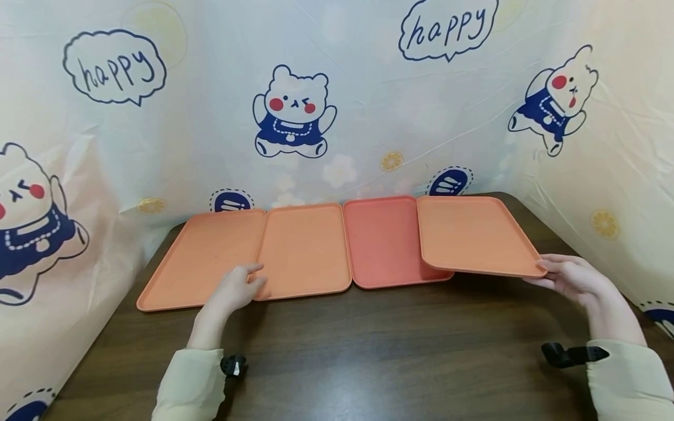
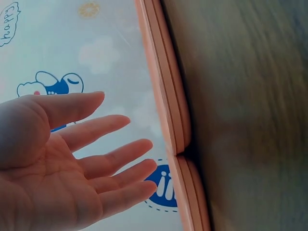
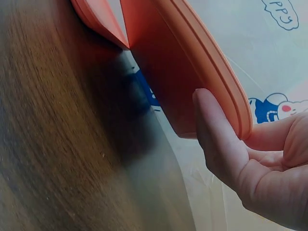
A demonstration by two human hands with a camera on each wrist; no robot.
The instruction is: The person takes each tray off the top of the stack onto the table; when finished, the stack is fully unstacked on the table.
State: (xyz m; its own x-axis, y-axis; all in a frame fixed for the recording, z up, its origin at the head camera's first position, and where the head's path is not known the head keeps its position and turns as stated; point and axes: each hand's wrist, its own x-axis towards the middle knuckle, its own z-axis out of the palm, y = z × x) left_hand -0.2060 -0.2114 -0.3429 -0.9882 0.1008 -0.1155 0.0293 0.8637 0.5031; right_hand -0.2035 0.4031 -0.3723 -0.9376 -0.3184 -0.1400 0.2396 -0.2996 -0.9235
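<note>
My right hand (image 1: 571, 279) pinches the near right corner of an orange tray (image 1: 476, 234), which is tilted with that side raised off the table. In the right wrist view, fingers lie under the tray (image 3: 211, 62) and its underside shows. The tray's left side overlaps a redder, coral tray (image 1: 384, 242). My left hand (image 1: 237, 287) hovers with loosely spread fingers near the seam between two flat orange trays, the middle one (image 1: 305, 251) and the far left one (image 1: 210, 257). In the left wrist view the palm and fingers (image 2: 115, 159) hold nothing.
The trays form a row along the back of a dark wooden table (image 1: 347, 351). Behind and beside it hangs a pale cloth (image 1: 368, 117) printed with bears and "happy" bubbles. Each wrist wears a black strap device, one on the left (image 1: 233, 366), one on the right (image 1: 571, 355).
</note>
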